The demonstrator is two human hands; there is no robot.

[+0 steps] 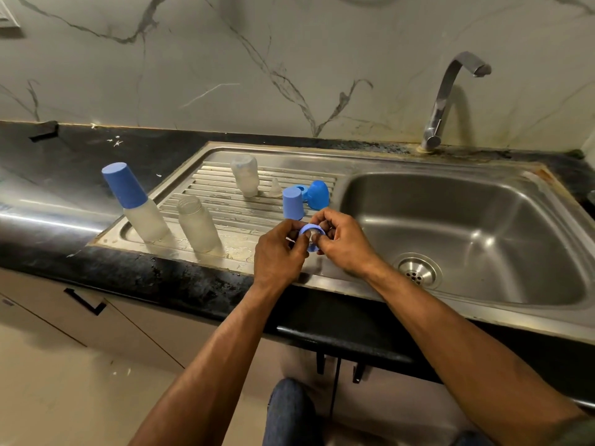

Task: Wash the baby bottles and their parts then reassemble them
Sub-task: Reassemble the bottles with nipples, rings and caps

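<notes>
My left hand [279,252] and my right hand [343,241] both pinch a blue collar ring [310,231] with a clear nipple in it, above the front edge of the drainboard [225,188]. A capped frosted bottle [136,201] stands at the drainboard's left. Beside it stands an open frosted bottle [198,223]. Another frosted bottle [245,175] stands upside down further back. A loose clear nipple [275,187], a blue cap [293,203], a blue ring [302,189] and a second blue cap [318,194] on its side sit behind my hands.
The steel sink basin [467,233] with its drain [417,270] lies to the right. A chrome tap [446,98] rises behind it. Black countertop [64,162] stretches to the left, with a marble wall behind. Cabinet fronts [96,320] lie below the counter edge.
</notes>
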